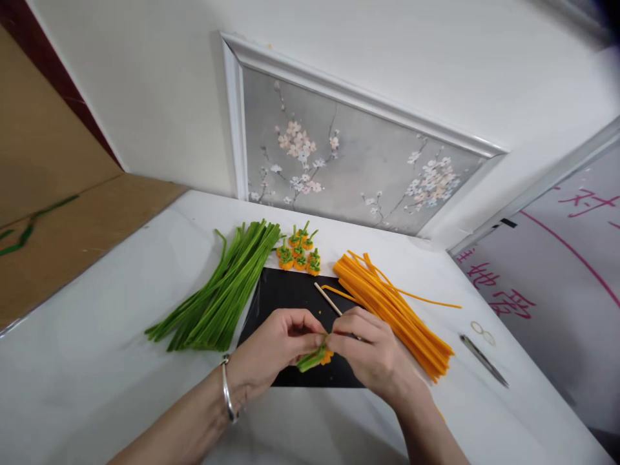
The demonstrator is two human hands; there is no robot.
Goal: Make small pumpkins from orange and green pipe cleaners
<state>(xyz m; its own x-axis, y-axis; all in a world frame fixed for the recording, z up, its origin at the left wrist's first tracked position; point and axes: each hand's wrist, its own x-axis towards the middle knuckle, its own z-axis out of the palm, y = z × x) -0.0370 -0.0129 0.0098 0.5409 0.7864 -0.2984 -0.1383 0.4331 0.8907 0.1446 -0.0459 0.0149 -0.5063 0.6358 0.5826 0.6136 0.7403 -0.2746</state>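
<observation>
Over a black mat (pixel 285 290), my left hand (pixel 268 345) and my right hand (pixel 368 349) meet with fingertips pinched around a small pipe-cleaner piece. Its green pipe cleaner (pixel 311 360) sticks out below my left fingers, and its orange part (pixel 327 356) shows between the hands. The fingers hide most of the piece. A thin wooden stick (pixel 327 298) runs from the mat to beneath my right hand. An orange pipe cleaner (pixel 339 292) lies bent beside it. Beyond the mat stand several finished small orange pieces with green tops and stems (pixel 299 250).
A bundle of green pipe cleaners (pixel 227 294) lies to the left, a bundle of orange ones (pixel 394 313) to the right. Scissors (pixel 484 358) rest at the far right. A wall with a framed flower panel (pixel 339 161) rises behind the white table (pixel 97 394); a whiteboard (pixel 571 278) stands at right.
</observation>
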